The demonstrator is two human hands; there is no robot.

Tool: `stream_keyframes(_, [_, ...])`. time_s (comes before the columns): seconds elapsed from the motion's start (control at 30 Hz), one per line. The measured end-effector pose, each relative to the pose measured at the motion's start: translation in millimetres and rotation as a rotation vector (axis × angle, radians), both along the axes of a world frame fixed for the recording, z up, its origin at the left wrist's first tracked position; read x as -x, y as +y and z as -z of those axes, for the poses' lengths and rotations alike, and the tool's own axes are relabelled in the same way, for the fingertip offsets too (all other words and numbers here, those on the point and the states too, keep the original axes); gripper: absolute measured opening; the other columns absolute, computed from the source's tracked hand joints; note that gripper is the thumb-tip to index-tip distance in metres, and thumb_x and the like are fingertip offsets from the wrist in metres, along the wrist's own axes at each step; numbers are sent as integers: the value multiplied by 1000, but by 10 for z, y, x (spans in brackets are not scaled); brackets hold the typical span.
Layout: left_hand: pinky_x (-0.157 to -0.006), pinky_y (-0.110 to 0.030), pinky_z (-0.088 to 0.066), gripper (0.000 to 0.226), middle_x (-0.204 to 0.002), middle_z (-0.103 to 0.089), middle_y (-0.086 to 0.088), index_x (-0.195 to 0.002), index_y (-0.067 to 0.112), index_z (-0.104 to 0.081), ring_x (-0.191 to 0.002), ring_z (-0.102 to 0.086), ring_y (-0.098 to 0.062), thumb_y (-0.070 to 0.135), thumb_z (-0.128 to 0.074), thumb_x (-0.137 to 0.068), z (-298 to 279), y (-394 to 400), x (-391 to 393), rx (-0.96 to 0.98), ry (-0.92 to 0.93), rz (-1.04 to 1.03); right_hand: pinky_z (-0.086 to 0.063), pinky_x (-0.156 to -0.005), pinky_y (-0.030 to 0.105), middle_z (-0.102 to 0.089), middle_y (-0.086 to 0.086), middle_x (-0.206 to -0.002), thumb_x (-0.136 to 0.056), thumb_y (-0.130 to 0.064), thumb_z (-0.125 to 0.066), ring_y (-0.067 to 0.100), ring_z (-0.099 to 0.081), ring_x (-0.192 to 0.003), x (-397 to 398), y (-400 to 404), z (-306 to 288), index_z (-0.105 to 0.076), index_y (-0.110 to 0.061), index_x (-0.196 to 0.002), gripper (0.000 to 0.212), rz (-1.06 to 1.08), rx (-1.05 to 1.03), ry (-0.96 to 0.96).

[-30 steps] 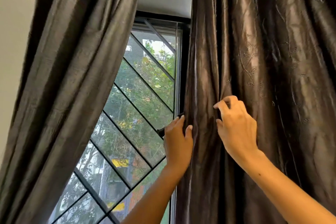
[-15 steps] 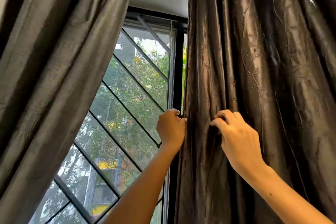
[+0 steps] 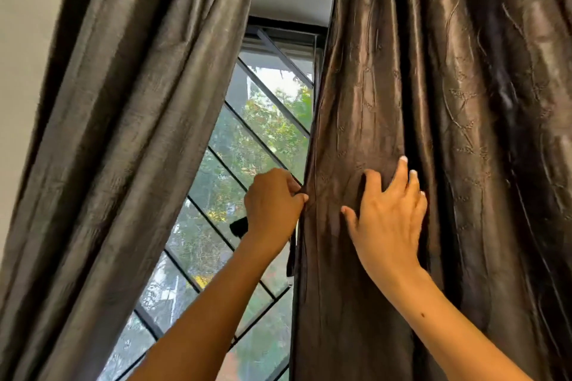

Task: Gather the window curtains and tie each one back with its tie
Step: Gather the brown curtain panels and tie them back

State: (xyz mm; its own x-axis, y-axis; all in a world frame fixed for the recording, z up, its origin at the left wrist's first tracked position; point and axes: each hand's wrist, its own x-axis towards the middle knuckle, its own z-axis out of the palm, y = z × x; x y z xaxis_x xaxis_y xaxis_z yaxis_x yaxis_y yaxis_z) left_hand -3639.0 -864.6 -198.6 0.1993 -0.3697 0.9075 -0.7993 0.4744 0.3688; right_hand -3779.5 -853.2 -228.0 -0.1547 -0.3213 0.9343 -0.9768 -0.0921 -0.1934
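Curtain fabric fills most of my view: the right curtain [image 3: 418, 133], dark, glossy and embroidered, hangs loose from the top edge down past the bottom of the frame. My left hand [image 3: 274, 206] pinches its inner edge, fingers curled round the hem, I judge to anchor that edge while the rest is drawn toward it. My right hand [image 3: 388, 210] lies flat on the cloth just beside it, fingers spread and nearly straight, gripping nothing, placed to sweep folds together.

The left curtain [image 3: 123, 148] slants down and away from the middle toward the left, its lower part out of view, so I cannot tell whether it is tied. I see no tie for either curtain.

Between the 2 curtains the window [image 3: 247, 148] shows diagonal bars [image 3: 263, 96] and greenery outside. A small dark object [image 3: 238, 226] sits just left of my left wrist; I cannot identify it. Open room lies in that gap; pale wall [image 3: 28, 40] borders the far left.
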Motion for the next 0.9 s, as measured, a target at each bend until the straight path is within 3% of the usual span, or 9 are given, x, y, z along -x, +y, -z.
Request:
stream_keyframes(0.07, [-66, -24, -45, 17, -75, -66, 2, -69, 18, -62, -77, -64, -15, 23, -77, -77, -42, 15, -60, -24, 0, 48, -40, -96, 40, -25, 19, -150, -89, -22, -63, 34, -40, -128, -67, 19, -37, -35, -16, -133, 52, -91, 47, -23])
stream_keyframes(0.13, [-56, -15, -39, 29, -62, -56, 10, -57, 21, -56, -62, -56, -4, 17, -81, -72, -96, 44, -100, -44, 13, 143, -41, -71, 31, -39, 11, -135, -86, -4, -64, 29, -53, -109, -113, 43, -45, -36, -16, -134, 57, -168, 132, -9])
stream_keyframes(0.23, [-51, -10, -37, 31, -56, -55, 11, -54, 21, -57, -54, -52, 3, 12, -84, -66, -133, 84, -135, -38, 23, 242, -42, -61, 34, -43, 9, -124, -80, 10, -59, 30, -60, -91, -165, 40, -8, -31, -15, -141, 72, -313, 167, -35])
stream_keyframes(0.33, [-51, -10, -38, 31, -55, -56, 10, -53, 21, -58, -52, -53, 2, 10, -84, -65, -120, 96, -158, -7, 18, 262, -45, -68, 36, -47, 5, -125, -78, 3, -68, 28, -62, -93, -153, 3, 43, -30, -17, -142, 77, -371, 156, -135])
stream_keyframes(0.47, [-50, -4, -37, 29, -58, -54, 12, -56, 18, -57, -55, -50, 3, 8, -82, -67, -106, 93, -175, 18, -11, 231, -45, -73, 33, -48, 8, -125, -84, -27, -70, 27, -49, -113, -108, -27, 94, -52, -14, -124, 46, -245, 198, -131])
stream_keyframes(0.57, [-56, -7, -37, 33, -58, -55, 13, -54, 22, -56, -56, -52, 2, 7, -82, -67, -78, 72, -165, 35, 9, 236, -46, -85, 36, -48, 9, -132, -88, -37, -63, 27, -49, -119, -109, -88, 123, -44, -12, -134, 56, -235, 123, -163])
stream_keyframes(0.77, [-59, -13, -42, 28, -57, -56, 9, -55, 16, -57, -57, -54, -2, 1, -77, -69, 6, -2, -161, 97, 29, 214, -19, -112, 54, -25, 21, -152, -82, -32, -68, 38, -20, -142, -74, -105, 112, -37, -8, -141, 71, -133, 197, -189])
stream_keyframes(0.83, [-66, -26, -50, 17, -62, -61, -2, -62, 5, -62, -63, -60, -13, 0, -76, -70, 18, -30, -171, 112, 41, 208, -34, -108, 48, -36, 17, -148, -84, -31, -68, 33, -34, -137, -55, -123, 110, -33, -7, -144, 73, -248, 146, -227])
stream_keyframes(0.9, [-71, -32, -52, 13, -66, -64, -9, -64, 0, -63, -67, -62, -19, -1, -75, -70, 27, -51, -175, 129, 43, 197, -44, -95, 42, -49, 13, -137, -85, -31, -68, 30, -47, -126, -56, -157, 142, -47, -9, -134, 58, -241, 164, -188])
